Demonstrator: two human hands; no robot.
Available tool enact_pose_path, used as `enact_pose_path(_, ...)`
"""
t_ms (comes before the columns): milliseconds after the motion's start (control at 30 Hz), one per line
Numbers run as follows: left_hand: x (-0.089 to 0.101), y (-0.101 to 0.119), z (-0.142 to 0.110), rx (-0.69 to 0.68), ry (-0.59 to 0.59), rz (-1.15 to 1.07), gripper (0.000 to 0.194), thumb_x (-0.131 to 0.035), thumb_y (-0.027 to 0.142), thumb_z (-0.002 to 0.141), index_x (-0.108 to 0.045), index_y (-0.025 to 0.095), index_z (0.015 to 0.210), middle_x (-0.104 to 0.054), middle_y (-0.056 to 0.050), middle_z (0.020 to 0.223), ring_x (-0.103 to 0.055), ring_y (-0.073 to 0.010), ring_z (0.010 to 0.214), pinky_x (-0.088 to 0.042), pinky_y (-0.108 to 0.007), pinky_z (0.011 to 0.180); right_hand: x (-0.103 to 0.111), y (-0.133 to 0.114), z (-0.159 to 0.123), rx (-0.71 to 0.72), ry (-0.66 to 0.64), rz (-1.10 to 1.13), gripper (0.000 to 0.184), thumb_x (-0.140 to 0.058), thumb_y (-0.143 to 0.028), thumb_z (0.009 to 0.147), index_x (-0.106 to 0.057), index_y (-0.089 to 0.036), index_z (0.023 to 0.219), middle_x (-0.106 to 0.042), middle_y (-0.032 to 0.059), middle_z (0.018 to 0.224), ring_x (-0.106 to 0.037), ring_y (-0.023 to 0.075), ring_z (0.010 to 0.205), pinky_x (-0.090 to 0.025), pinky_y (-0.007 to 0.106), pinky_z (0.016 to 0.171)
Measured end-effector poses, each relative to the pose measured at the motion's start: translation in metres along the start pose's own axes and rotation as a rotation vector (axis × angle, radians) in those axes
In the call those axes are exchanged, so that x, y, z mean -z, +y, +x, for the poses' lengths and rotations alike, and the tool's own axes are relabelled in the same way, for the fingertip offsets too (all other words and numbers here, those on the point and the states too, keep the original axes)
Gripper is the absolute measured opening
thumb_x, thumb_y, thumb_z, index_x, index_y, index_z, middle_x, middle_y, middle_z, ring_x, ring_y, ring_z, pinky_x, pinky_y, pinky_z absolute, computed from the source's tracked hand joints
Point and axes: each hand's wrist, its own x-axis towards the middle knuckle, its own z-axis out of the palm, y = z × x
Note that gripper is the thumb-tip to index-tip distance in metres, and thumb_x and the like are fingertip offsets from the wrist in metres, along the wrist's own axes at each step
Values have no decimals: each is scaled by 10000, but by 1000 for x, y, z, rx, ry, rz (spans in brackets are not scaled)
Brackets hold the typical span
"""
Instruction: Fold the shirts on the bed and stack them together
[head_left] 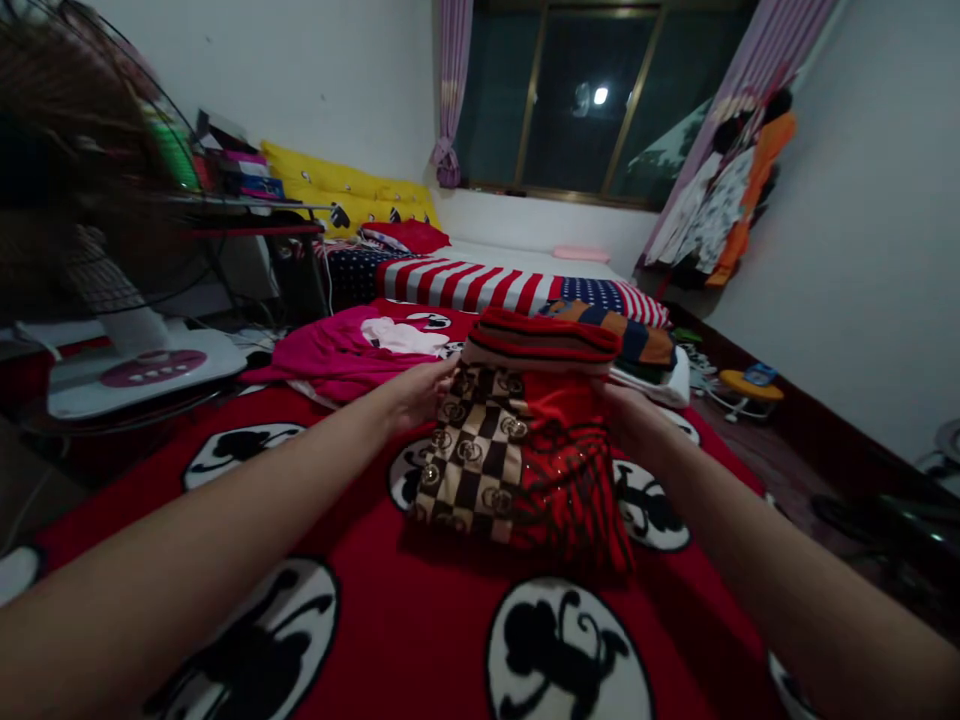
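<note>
Between my two hands is a folded knit garment [517,440], with a brown-and-tan checked half, a red half with dark stripes, and a striped red band along its top. My left hand [424,395] grips its left side near the upper corner. On the opposite side my right hand [626,415] grips the edge; most fingers of both hands are hidden behind the cloth. The garment tilts toward me over a red blanket [405,620] with black-and-white figures, and its lower edge casts a shadow there.
A magenta garment [330,355] with a white cloth [405,337] lies at the left. Folded clothes [622,335] are stacked behind my right hand. A fan [142,330] stands at far left. Beyond is a bed [480,285] with a striped cover; a small orange stool [750,388] is at right.
</note>
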Motion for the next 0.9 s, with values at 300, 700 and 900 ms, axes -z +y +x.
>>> enact_pose_path(300,16,-57,26,61,-3,-186,586,-761,186,706,-521,195,1240,-684,-88,1058,-679,-156,821,-538,-231,698,16,83,27,20,197,-69,483,-676,-336,738,-510,-247,1183,-686,81,1138,-686,265,978,-598,399,784)
enact_pose_path(700,18,-44,15,88,-174,178,545,-779,273,675,-627,206,1193,-646,-102,1190,-660,-230,970,-542,-312,788,0,63,14,177,277,-72,601,-646,-242,712,-494,-235,1294,-691,81,1103,-674,243,975,-545,399,852)
enact_pose_path(900,30,-4,-9,241,-497,332,554,-814,260,631,-665,265,1165,-670,-54,1161,-641,-249,1035,-539,-260,773,13,54,12,206,164,-446,234,-620,-249,692,-719,-189,895,-737,53,920,-674,219,851,-521,372,834)
